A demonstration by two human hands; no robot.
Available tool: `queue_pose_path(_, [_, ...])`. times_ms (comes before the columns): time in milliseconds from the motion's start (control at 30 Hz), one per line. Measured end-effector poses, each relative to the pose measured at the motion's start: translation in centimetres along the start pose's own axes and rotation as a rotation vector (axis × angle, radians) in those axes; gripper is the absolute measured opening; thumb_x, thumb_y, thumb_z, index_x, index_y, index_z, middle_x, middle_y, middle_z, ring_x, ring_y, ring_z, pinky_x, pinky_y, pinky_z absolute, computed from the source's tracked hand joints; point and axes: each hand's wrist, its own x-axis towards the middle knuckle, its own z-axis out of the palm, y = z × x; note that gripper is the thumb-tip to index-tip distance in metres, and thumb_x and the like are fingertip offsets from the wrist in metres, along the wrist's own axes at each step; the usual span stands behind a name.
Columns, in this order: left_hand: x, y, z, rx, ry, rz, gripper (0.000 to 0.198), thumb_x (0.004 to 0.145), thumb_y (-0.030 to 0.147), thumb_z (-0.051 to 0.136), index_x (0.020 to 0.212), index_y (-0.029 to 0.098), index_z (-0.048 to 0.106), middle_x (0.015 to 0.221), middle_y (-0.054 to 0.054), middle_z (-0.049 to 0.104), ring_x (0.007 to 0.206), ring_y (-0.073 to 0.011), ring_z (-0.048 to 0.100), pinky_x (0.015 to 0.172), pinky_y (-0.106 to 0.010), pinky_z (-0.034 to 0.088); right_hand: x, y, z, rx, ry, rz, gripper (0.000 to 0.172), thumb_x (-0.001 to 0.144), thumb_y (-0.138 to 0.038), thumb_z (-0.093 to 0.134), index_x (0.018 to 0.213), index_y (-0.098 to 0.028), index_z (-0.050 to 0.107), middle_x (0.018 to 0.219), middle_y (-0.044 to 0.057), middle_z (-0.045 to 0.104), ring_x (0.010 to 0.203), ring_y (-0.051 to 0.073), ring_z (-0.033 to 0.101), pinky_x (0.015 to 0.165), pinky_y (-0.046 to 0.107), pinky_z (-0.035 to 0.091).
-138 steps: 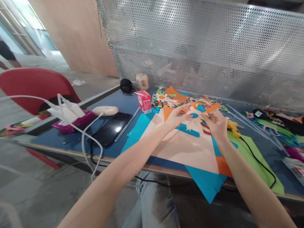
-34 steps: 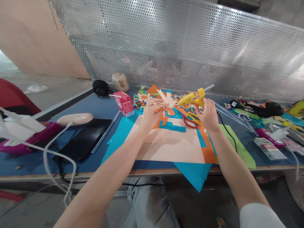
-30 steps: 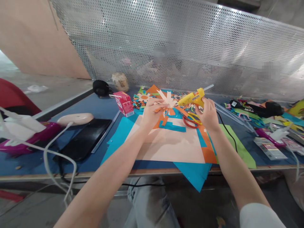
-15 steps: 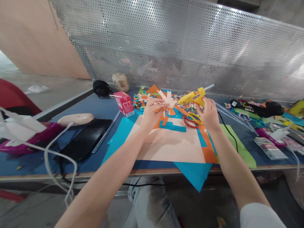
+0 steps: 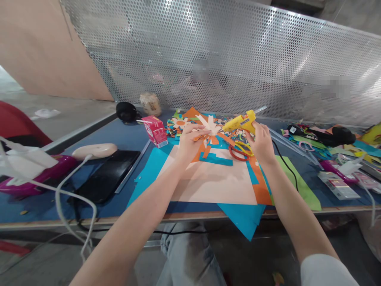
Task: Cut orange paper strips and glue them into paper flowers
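My right hand (image 5: 262, 143) is closed round the grip of a yellow glue gun (image 5: 239, 122), whose nozzle points left at a cream and orange paper flower cutout (image 5: 209, 128). My left hand (image 5: 190, 141) pinches that cutout and holds it up above the table. Under both hands lie sheets of peach paper (image 5: 214, 182), blue paper (image 5: 149, 171), orange paper and green paper (image 5: 297, 184). Red and yellow scissors (image 5: 240, 150) rest on the sheets just left of my right hand.
A pink drink carton (image 5: 155, 131) with a straw stands left of the cutouts. A black tablet (image 5: 108, 174), a peach oval device (image 5: 94, 151) and white cables (image 5: 68, 198) lie at the left. Paper scraps, glue sticks and tools crowd the right. A perforated metal screen (image 5: 226, 55) backs the table.
Since 4.6 s ago my right hand has picked up the glue gun and my left has lifted the flower cutout. Over the last second both hands have stayed nearly still.
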Motion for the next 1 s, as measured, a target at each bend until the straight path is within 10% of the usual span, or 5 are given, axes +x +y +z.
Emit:
queue_pose_path(433, [0.3, 0.3, -0.2, -0.027, 0.078, -0.119, 0.015, 0.073, 0.020, 0.063, 0.080, 0.029, 0.072, 0.090, -0.001, 0.064, 0.090, -0.0163, 0.058, 0.084, -0.034, 0.049, 0.0, 0.3, 0.2, -0.038, 0.006, 0.092, 0.033, 0.082, -0.031, 0.047, 0.111, -0.014, 0.046, 0.102, 0.014, 0.060, 0.097, 0.026, 0.054, 0.088, 0.044, 0.044])
queue_pose_path(567, [0.5, 0.4, -0.4, -0.142, 0.093, -0.204, 0.012, 0.071, 0.022, 0.064, 0.078, 0.028, 0.073, 0.089, -0.002, 0.065, 0.090, -0.0171, 0.059, 0.084, -0.033, 0.048, -0.1, 1.3, 0.1, -0.151, -0.069, 0.399, 0.042, 0.075, -0.031, 0.052, 0.110, -0.009, 0.045, 0.102, 0.017, 0.059, 0.098, 0.028, 0.053, 0.086, 0.043, 0.042])
queue_pose_path(800, [0.5, 0.2, 0.7, -0.493, 0.161, -0.576, 0.014, 0.059, 0.029, 0.072, 0.067, 0.019, 0.067, 0.076, -0.002, 0.067, 0.078, -0.0166, 0.062, 0.071, -0.030, 0.050, -1.0, 3.8, 0.2, -0.266, -0.590, 1.029, 0.049, 0.068, -0.033, 0.061, 0.110, -0.011, 0.050, 0.110, 0.019, 0.058, 0.105, 0.033, 0.053, 0.081, 0.043, 0.042])
queue_pose_path(900, [0.4, 0.3, 1.3, -0.620, 0.186, -0.844, 0.024, 0.049, 0.030, 0.078, 0.056, 0.016, 0.060, 0.059, 0.001, 0.061, 0.058, -0.0108, 0.057, 0.053, -0.022, 0.045, -1.3, 4.1, 0.6, -0.364, -0.601, 1.000, 0.040, 0.070, -0.031, 0.060, 0.103, -0.008, 0.056, 0.109, 0.022, 0.058, 0.108, 0.037, 0.048, 0.085, 0.049, 0.037])
queue_pose_path(1000, [0.3, 1.0, 1.3, -0.712, 0.139, -0.909, 0.027, 0.047, 0.032, 0.080, 0.056, 0.016, 0.061, 0.058, 0.002, 0.060, 0.055, -0.0080, 0.055, 0.050, -0.019, 0.042, -0.9, 3.4, 0.4, -0.301, -0.337, 0.692, 0.028, 0.076, -0.029, 0.054, 0.096, -0.010, 0.058, 0.102, 0.018, 0.060, 0.102, 0.033, 0.052, 0.084, 0.051, 0.037])
